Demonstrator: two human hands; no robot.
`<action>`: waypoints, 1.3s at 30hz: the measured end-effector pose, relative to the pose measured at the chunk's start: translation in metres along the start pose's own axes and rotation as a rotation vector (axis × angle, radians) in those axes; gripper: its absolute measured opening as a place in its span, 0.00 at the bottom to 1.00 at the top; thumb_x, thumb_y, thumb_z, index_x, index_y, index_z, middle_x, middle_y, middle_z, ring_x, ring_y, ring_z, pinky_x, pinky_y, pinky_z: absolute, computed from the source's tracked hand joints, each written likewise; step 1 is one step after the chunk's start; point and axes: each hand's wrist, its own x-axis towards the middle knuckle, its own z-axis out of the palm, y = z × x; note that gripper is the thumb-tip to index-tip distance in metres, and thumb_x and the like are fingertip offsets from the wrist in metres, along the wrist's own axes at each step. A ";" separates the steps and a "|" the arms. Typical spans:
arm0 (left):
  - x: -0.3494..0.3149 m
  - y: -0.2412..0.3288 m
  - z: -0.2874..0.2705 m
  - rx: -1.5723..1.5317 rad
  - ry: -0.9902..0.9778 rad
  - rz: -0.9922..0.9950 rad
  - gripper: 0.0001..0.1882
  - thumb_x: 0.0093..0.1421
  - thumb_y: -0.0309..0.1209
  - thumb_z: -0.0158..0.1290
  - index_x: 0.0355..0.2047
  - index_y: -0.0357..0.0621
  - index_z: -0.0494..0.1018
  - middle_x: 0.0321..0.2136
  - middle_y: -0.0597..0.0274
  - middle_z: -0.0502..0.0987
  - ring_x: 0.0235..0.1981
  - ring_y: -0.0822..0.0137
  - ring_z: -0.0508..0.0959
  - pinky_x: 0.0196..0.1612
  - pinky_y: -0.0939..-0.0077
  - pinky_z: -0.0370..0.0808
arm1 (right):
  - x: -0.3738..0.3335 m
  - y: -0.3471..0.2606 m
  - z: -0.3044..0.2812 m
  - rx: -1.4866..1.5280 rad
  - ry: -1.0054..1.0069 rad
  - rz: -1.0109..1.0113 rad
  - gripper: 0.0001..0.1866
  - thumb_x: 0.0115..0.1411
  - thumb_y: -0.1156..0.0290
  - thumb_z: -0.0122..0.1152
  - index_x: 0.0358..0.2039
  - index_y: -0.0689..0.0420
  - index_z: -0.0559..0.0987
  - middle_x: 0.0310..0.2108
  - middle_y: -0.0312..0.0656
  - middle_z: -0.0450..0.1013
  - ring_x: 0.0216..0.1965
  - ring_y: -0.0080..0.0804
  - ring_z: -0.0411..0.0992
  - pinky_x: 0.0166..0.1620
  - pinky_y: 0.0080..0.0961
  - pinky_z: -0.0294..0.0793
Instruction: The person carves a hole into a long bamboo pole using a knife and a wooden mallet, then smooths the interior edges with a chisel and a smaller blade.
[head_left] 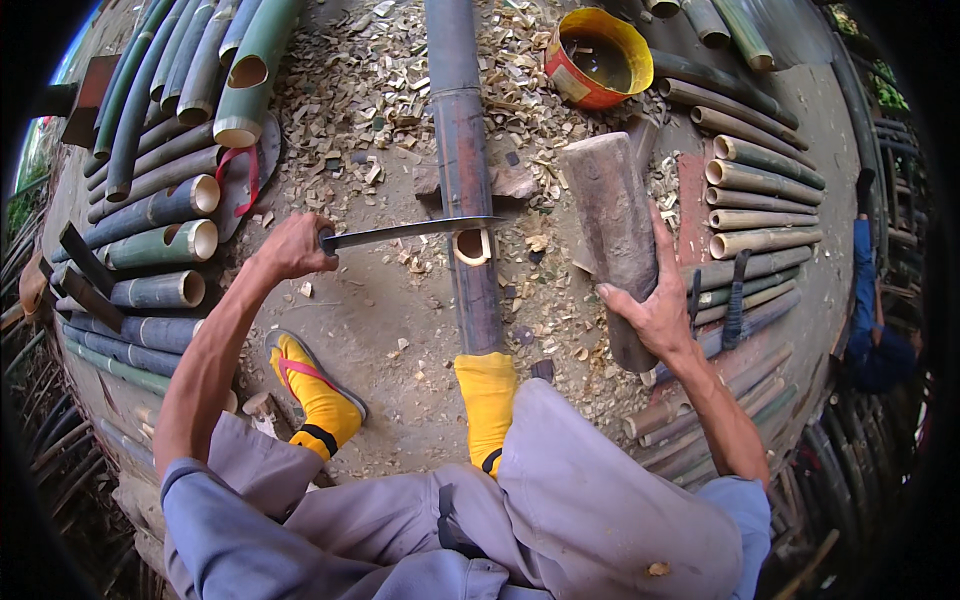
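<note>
In my left hand [297, 246], closed round its handle, is a long knife [400, 235]. Its dark blade lies across a dark bamboo pole [462, 140], at the far edge of a pale hole [470, 246] cut in the pole's wall. My right hand [648, 300] grips a thick, worn wooden block [612, 220] from its right side, thumb near and fingers along the far side. The block is held to the right of the pole, apart from the knife. My foot in a yellow sock [485, 400] rests on the pole's near end.
Wood chips [350, 130] litter the ground. Cut green bamboo tubes [150, 243] lie at left, more bamboo lengths [765, 190] at right. A yellow and red bucket [600, 58] with murky liquid stands beyond the block. A wooden support [510, 183] sits under the pole. Another person [870, 300] shows at far right.
</note>
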 end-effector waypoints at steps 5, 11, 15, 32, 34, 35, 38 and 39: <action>0.000 0.010 -0.006 0.025 -0.038 -0.020 0.18 0.37 0.35 0.57 0.28 0.35 0.77 0.20 0.43 0.76 0.26 0.47 0.78 0.34 0.59 0.75 | -0.006 0.010 0.018 -0.060 0.022 -0.099 0.52 0.46 0.65 0.66 0.68 0.52 0.48 0.58 0.60 0.60 0.57 0.48 0.65 0.60 0.36 0.63; 0.006 -0.004 -0.002 0.045 -0.066 0.037 0.18 0.37 0.34 0.57 0.26 0.32 0.75 0.19 0.46 0.76 0.23 0.52 0.77 0.31 0.62 0.74 | 0.015 -0.015 0.014 -0.057 -0.370 0.131 0.52 0.45 0.62 0.66 0.68 0.50 0.47 0.55 0.61 0.64 0.52 0.49 0.70 0.57 0.38 0.67; 0.007 0.002 -0.008 0.020 -0.097 0.025 0.20 0.36 0.34 0.58 0.29 0.31 0.76 0.21 0.45 0.77 0.23 0.53 0.78 0.32 0.64 0.74 | -0.003 -0.009 0.035 0.018 0.187 -0.257 0.53 0.45 0.62 0.66 0.68 0.46 0.46 0.53 0.62 0.67 0.51 0.54 0.71 0.56 0.39 0.69; -0.037 -0.008 0.061 0.426 0.579 0.315 0.14 0.45 0.22 0.54 0.34 0.46 0.67 0.30 0.60 0.69 0.35 0.61 0.74 0.36 0.65 0.68 | -0.035 0.026 0.038 -0.196 0.118 -0.740 0.50 0.40 0.67 0.74 0.62 0.61 0.56 0.45 0.59 0.68 0.39 0.55 0.74 0.39 0.42 0.78; -0.033 -0.009 0.060 0.447 0.588 0.303 0.13 0.46 0.23 0.54 0.34 0.46 0.67 0.30 0.60 0.70 0.36 0.61 0.74 0.36 0.65 0.68 | -0.039 0.031 0.036 -0.180 -0.044 -0.932 0.45 0.42 0.63 0.74 0.59 0.55 0.61 0.44 0.57 0.68 0.38 0.52 0.74 0.38 0.41 0.79; -0.031 -0.008 0.059 0.455 0.559 0.289 0.13 0.47 0.23 0.53 0.35 0.45 0.67 0.30 0.60 0.70 0.36 0.61 0.74 0.37 0.64 0.68 | -0.036 0.033 0.040 -0.133 -0.040 -1.068 0.39 0.45 0.58 0.73 0.56 0.46 0.65 0.41 0.53 0.69 0.37 0.49 0.74 0.36 0.39 0.79; -0.022 -0.005 0.058 0.406 0.499 0.298 0.16 0.45 0.20 0.52 0.35 0.44 0.66 0.31 0.57 0.70 0.38 0.55 0.73 0.38 0.62 0.66 | -0.036 0.051 0.068 -0.388 -0.052 -0.952 0.39 0.46 0.57 0.71 0.59 0.43 0.64 0.40 0.52 0.70 0.37 0.49 0.75 0.40 0.37 0.79; -0.021 -0.008 0.058 0.407 0.481 0.266 0.15 0.44 0.20 0.53 0.34 0.44 0.66 0.30 0.57 0.70 0.36 0.57 0.74 0.38 0.62 0.67 | -0.027 0.041 0.073 -0.394 -0.194 -0.703 0.42 0.46 0.57 0.71 0.61 0.44 0.61 0.44 0.55 0.69 0.40 0.51 0.74 0.44 0.38 0.77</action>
